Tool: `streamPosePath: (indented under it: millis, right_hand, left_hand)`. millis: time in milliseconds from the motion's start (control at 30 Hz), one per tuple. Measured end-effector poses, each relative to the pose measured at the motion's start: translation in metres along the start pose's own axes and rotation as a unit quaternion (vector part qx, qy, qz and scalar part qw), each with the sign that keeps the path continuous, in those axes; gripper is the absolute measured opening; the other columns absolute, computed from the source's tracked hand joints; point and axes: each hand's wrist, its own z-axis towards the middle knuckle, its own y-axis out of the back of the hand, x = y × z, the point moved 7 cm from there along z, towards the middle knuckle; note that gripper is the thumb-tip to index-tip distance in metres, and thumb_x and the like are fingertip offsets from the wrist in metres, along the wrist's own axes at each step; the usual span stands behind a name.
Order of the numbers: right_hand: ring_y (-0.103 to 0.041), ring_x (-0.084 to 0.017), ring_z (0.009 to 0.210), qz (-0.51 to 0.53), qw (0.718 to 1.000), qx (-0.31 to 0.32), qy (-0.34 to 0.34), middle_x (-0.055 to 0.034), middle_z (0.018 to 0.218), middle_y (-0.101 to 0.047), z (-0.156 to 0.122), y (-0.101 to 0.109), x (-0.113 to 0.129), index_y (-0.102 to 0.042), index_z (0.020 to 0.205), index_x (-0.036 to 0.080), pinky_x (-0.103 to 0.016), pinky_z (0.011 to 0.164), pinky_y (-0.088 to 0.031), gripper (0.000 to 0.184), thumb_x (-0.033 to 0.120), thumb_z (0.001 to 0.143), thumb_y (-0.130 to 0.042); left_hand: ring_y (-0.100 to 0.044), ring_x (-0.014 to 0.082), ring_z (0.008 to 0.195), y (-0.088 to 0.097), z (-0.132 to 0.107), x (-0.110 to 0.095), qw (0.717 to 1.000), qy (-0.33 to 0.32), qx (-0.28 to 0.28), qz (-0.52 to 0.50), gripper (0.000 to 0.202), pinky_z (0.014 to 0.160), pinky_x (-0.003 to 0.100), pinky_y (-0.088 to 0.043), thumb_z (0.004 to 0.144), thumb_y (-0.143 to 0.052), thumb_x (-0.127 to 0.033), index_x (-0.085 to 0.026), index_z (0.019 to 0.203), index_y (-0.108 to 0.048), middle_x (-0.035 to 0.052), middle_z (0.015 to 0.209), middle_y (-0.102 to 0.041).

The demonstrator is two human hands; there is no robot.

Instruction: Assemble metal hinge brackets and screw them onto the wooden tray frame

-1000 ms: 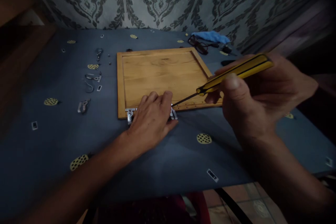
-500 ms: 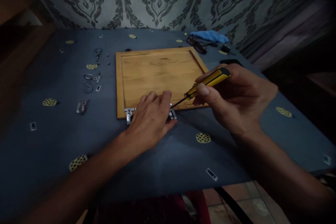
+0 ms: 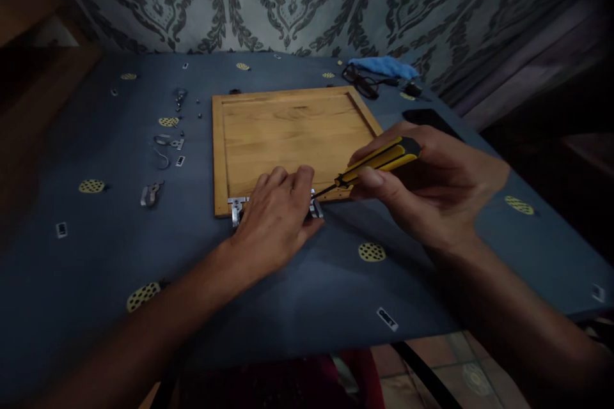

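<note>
A wooden panel (image 3: 288,134) with a raised frame lies flat on the table. At its near edge sit two shiny metal hinges, a left hinge (image 3: 236,209) and a right hinge (image 3: 316,206). My left hand (image 3: 275,220) is over that edge, its thumb and index finger closed around the right hinge and its palm hiding what lies between the two. In my right hand (image 3: 432,185) is a yellow and black screwdriver (image 3: 377,163), held at a slant with its shaft pointing down-left. The tip meets the right hinge; the screw there is too small to see.
Loose metal hinges (image 3: 151,193) and small screws (image 3: 180,99) lie left of the panel. At the back right are glasses (image 3: 364,84), a blue cloth (image 3: 384,67) and a dark phone-like slab (image 3: 432,120). A patterned wall (image 3: 288,0) borders the table's (image 3: 297,307) far side.
My right hand has turned the screwdriver's handle and lowered it slightly, while its tip stays at the hinge. The left hand holds its place.
</note>
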Motion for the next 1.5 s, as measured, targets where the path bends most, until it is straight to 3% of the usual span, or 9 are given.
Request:
streamPosePath:
  millis: [233,533,700,933,1133,1333,1500]
  right_hand:
    - [-0.068,-0.013,0.070,0.024,0.999,0.021,0.017,-0.0001,0.082,-0.075,0.002,-0.003,0.002,-0.072,0.078,0.022,-0.029,0.062,-0.054,0.016,0.009,0.085,-0.077]
    - [-0.069,-0.009,0.052,0.107,0.991,0.004,-0.079,0.0016,0.078,-0.074,-0.001,-0.005,-0.016,-0.074,0.084,0.020,-0.018,0.046,-0.057,0.011,0.020,0.087,-0.084]
    - [-0.067,-0.010,0.049,0.093,0.992,-0.011,-0.083,0.0025,0.077,-0.074,-0.001,-0.005,-0.016,-0.074,0.083,0.025,-0.021,0.043,-0.054,0.014,0.032,0.086,-0.087]
    - [-0.063,-0.011,0.047,0.088,0.994,0.032,-0.061,0.0018,0.085,-0.078,0.004,-0.004,-0.006,-0.078,0.083,0.030,-0.027,0.040,-0.053,0.010,0.023,0.087,-0.084]
    - [-0.065,-0.011,0.048,0.084,0.990,0.091,-0.060,0.0021,0.092,-0.081,0.009,-0.003,-0.005,-0.081,0.086,0.032,-0.027,0.043,-0.054,0.008,0.024,0.089,-0.082]
    - [-0.065,-0.010,0.047,0.097,0.987,0.113,-0.067,0.0020,0.095,-0.081,0.010,-0.002,-0.006,-0.083,0.091,0.032,-0.028,0.046,-0.055,0.004,0.028,0.090,-0.082]
    - [-0.064,-0.009,0.048,0.089,0.986,0.126,-0.067,0.0032,0.099,-0.081,0.009,-0.003,-0.006,-0.083,0.096,0.035,-0.028,0.047,-0.055,0.012,0.025,0.092,-0.079]
  left_hand:
    - [-0.060,0.0307,0.111,0.001,0.001,-0.001,1.000,0.006,0.013,-0.003,0.041,0.095,0.047,-0.051,0.092,-0.074,-0.025,-0.018,0.124,-0.050,0.0120,0.117,-0.071]
    - [-0.059,0.0305,0.112,0.000,0.000,-0.001,1.000,0.004,0.012,-0.004,0.041,0.097,0.047,-0.052,0.092,-0.075,-0.024,-0.018,0.124,-0.050,0.0122,0.118,-0.070]
    - [-0.060,0.0310,0.112,0.000,0.002,-0.001,1.000,0.009,0.021,-0.001,0.041,0.096,0.047,-0.052,0.092,-0.074,-0.026,-0.017,0.125,-0.050,0.0124,0.117,-0.070]
    - [-0.060,0.0302,0.111,-0.001,0.000,-0.001,1.000,-0.003,0.005,0.003,0.040,0.097,0.047,-0.052,0.093,-0.073,-0.026,-0.018,0.125,-0.050,0.0118,0.116,-0.071]
    - [-0.060,0.0306,0.112,0.000,0.002,-0.002,1.000,0.007,0.018,-0.005,0.042,0.097,0.048,-0.052,0.092,-0.074,-0.024,-0.017,0.126,-0.051,0.0125,0.116,-0.071]
    - [-0.060,0.0306,0.113,0.002,0.001,-0.001,1.000,0.007,0.009,-0.010,0.041,0.098,0.048,-0.052,0.092,-0.074,-0.024,-0.018,0.126,-0.051,0.0115,0.116,-0.070]
    - [-0.060,0.0302,0.112,0.000,0.000,0.000,1.000,0.004,0.001,-0.012,0.043,0.097,0.047,-0.052,0.091,-0.075,-0.024,-0.020,0.126,-0.050,0.0105,0.115,-0.070]
